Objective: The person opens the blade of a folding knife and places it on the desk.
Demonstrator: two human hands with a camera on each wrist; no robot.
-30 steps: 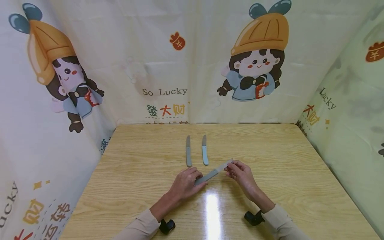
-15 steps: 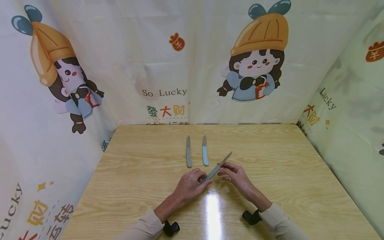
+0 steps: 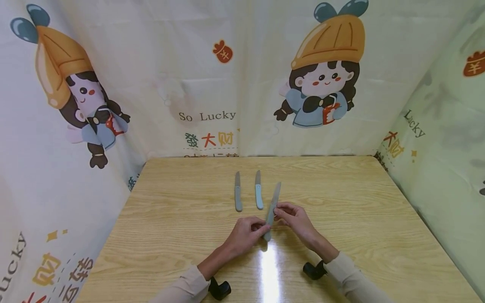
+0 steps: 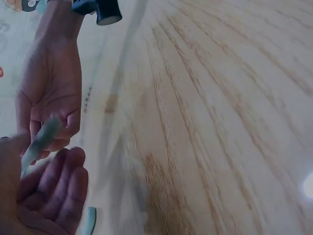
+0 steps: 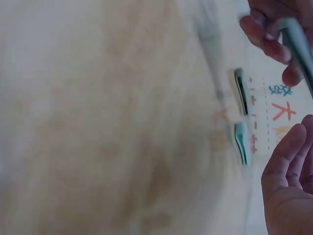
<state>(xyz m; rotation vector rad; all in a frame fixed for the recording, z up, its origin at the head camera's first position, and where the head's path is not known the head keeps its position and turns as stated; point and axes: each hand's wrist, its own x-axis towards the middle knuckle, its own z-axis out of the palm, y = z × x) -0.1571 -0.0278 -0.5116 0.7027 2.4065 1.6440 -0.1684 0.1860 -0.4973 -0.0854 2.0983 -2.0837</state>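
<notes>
Between both hands is a knife with a grey-green handle (image 3: 270, 216), its blade pointing away toward the back of the table. My left hand (image 3: 248, 235) pinches the lower handle between thumb and fingers. Thumb and fingertips of my right hand (image 3: 297, 221) pinch it where handle meets blade. In the left wrist view the handle (image 4: 45, 136) is blurred; the right wrist view shows its butt end (image 5: 293, 36) by the left hand's fingers. Just beyond the hands lie two more knives, a grey one (image 3: 238, 198) and a light blue one (image 3: 259, 197), side by side, blades pointing away.
The wooden table (image 3: 182, 198) carries a bright glare streak near its front. A printed curtain (image 3: 257, 84) stands along its back and both sides. Black wrist cameras (image 3: 219, 289) hang below each wrist.
The held knife has swung from slanting rightward to pointing nearly straight away. The right hand has shifted from the blade to the top of the handle. Both lying knives have stayed put.
</notes>
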